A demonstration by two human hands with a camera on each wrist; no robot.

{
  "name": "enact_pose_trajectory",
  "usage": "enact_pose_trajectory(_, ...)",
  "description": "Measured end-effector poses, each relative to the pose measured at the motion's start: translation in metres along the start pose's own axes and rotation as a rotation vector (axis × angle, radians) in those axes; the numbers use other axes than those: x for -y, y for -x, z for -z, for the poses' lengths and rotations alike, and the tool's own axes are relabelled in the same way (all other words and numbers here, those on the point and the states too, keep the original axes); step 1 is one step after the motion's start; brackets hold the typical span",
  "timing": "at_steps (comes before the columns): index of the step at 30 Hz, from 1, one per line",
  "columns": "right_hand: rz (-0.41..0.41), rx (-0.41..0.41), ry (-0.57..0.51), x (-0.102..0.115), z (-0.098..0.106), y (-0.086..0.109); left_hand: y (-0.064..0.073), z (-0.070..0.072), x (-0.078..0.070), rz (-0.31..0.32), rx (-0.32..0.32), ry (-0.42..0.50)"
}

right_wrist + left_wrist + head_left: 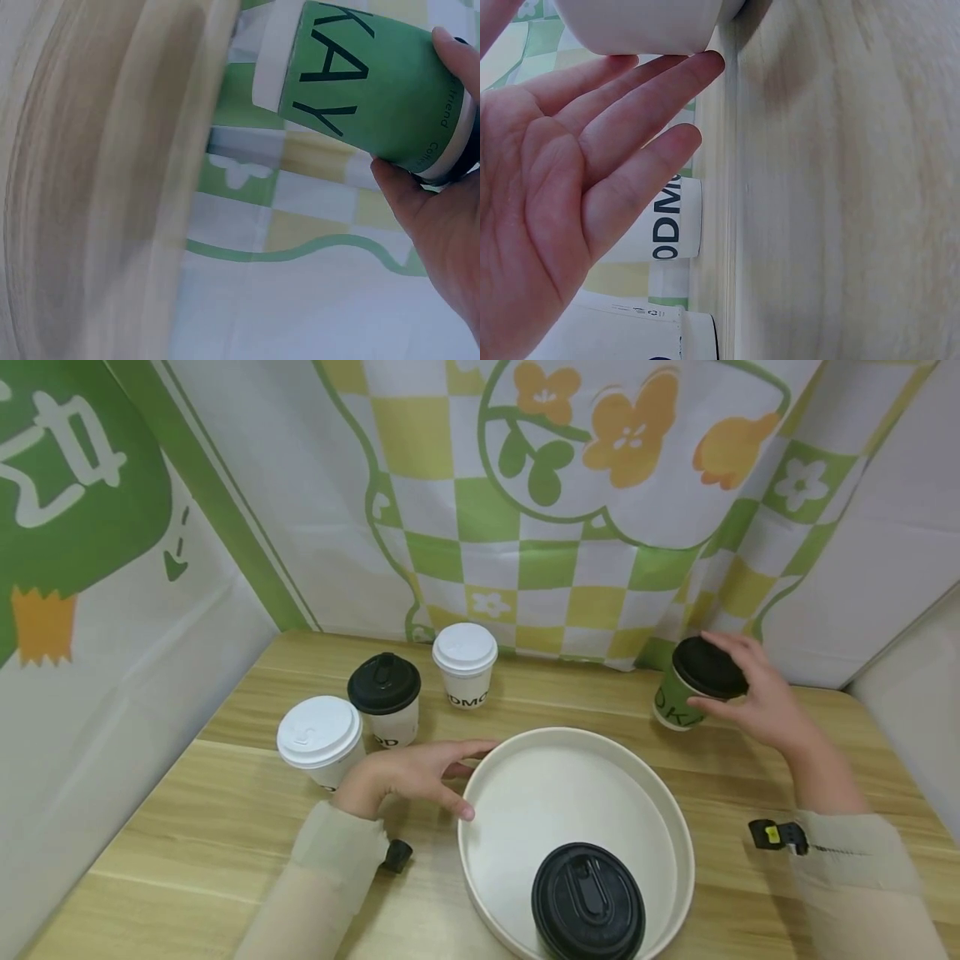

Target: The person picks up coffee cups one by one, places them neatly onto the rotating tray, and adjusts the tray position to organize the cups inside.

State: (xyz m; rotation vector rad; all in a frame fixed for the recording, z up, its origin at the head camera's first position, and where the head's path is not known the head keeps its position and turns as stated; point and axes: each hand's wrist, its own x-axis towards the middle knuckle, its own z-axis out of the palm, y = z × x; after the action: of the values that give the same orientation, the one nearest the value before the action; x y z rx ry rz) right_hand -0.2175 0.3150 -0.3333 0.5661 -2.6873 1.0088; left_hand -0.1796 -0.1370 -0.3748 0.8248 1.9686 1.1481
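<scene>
My right hand [767,703] grips a green paper cup [673,700] with a black lid by its upper part, at the back right of the table. The right wrist view shows the cup tilted, its base apart from the tabletop, with large dark letters on its side. My left hand [420,772] touches the left rim of a round cream tray [481,893] with extended fingers [652,101], its thumb at the rim. Inside the tray, near its front, stands a cup with a black lid [588,902]; its body is mostly hidden under the lid.
Left of the tray stand a white-lidded cup [321,735], a black-lidded white cup [386,697] and another white-lidded cup [465,664] farther back. A checked, flower-printed curtain [547,568] hangs along the back edge of the wooden table [187,835].
</scene>
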Motion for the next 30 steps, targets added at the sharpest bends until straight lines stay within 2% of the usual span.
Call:
enact_pose_trajectory(7, 0.052, -0.023, -0.009, 0.016, 0.005, 0.012, -0.001, 0.0, 0.001, 0.009, 0.0, 0.008)
enact_pose_trajectory(18, 0.152, -0.062, 0.039, 0.029, 0.01, 0.029, 0.0, 0.0, 0.001, -0.005, 0.004, 0.006)
enact_pose_trajectory(30, 0.21, -0.062, 0.04, 0.046, 0.015, 0.042, 0.001, -0.001, -0.001, 0.028, -0.015, -0.009)
